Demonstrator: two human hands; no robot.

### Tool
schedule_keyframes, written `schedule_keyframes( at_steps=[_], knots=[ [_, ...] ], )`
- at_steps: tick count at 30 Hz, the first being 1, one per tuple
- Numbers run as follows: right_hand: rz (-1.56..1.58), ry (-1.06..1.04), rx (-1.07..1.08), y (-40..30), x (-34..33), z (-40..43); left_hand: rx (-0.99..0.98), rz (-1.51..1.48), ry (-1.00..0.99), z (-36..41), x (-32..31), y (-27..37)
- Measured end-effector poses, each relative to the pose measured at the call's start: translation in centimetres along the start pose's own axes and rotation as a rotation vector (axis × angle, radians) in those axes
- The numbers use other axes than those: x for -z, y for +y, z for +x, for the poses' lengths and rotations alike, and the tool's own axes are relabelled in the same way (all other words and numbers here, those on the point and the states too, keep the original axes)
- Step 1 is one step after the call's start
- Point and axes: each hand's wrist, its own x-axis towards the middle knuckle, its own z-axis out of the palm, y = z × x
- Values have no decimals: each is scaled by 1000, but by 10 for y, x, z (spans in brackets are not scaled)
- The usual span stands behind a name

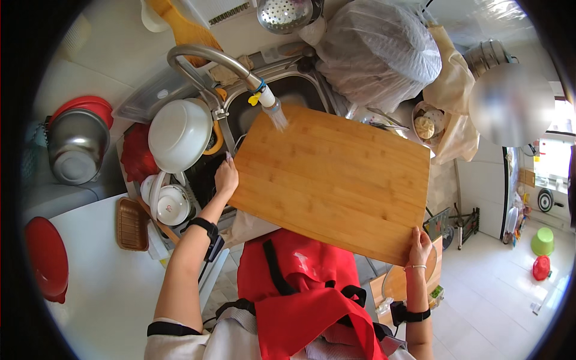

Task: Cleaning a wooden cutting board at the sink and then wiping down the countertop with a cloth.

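Note:
A large wooden cutting board (333,184) lies across the front of the sink (301,83), hiding much of it. My left hand (226,175) grips the board's left edge. At the opposite end, my right hand (419,246) holds the near right corner. Water runs from the faucet (216,54) through a clear nozzle (272,108) onto the board's far left part. The fingers under the board are hidden.
Left of the sink, a white basin (180,135) leans above bowls (173,205). A brown plastic basket (132,224) rests on the white counter (108,270). Beyond the board stand a plastic-covered bundle (378,54) and a container with a bun (424,127).

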Motion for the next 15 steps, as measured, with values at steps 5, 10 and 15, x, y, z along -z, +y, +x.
schedule_keyframes(
  at_steps=[5, 10, 15],
  knots=[
    [-32, -95, 63, -23, 17, 15, 79, 8, -26, -40, 14, -8],
    [-18, -222, 120, -17, 28, 48, 143, -1, 117, -99, 21, -21],
    [-61, -331, 219, -10, 37, 75, 267, -5, 179, -164, 35, -20]
  ],
)
